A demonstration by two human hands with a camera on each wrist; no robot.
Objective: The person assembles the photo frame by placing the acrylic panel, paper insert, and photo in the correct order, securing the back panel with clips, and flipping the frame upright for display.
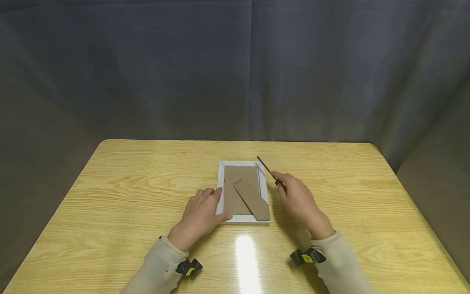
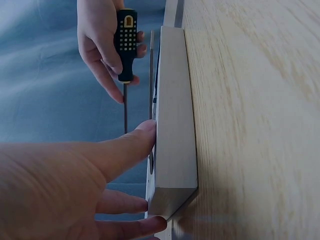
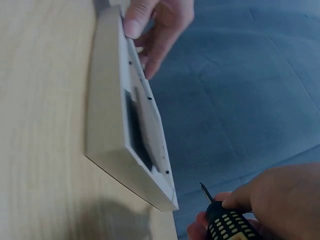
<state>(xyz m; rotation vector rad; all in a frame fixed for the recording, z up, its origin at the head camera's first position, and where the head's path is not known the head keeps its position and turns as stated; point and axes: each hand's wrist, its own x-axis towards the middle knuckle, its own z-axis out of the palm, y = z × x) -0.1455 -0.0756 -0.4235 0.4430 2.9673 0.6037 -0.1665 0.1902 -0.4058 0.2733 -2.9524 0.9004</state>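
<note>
A light wooden table with rounded corners [image 1: 147, 183] fills the lower half of the head view, and a grey-blue fabric backdrop [image 1: 235, 69] hangs behind it. Near the middle of the table lies a small white rectangular picture frame [image 1: 243, 192], face down, showing its brown cardboard backing board [image 1: 236, 179]. A brown cardboard easel stand [image 1: 252, 200] lies slantwise across that backing towards the near right corner.

The left hand [image 1: 200, 216] rests against the frame's left edge. Its fingers lie fairly straight along the rim, and its thumb presses on the near left corner; the left wrist view shows the fingertips [image 2: 147, 131] touching the frame's side.

The right hand [image 1: 299, 200] is just beside the frame's right edge, with its fingers curled round the black, yellow-dotted handle of a slim screwdriver [image 2: 125, 45]. The thin metal shaft [image 1: 265, 165] points away from the person, towards the frame's far right corner, where its tip is close to the rim.
</note>
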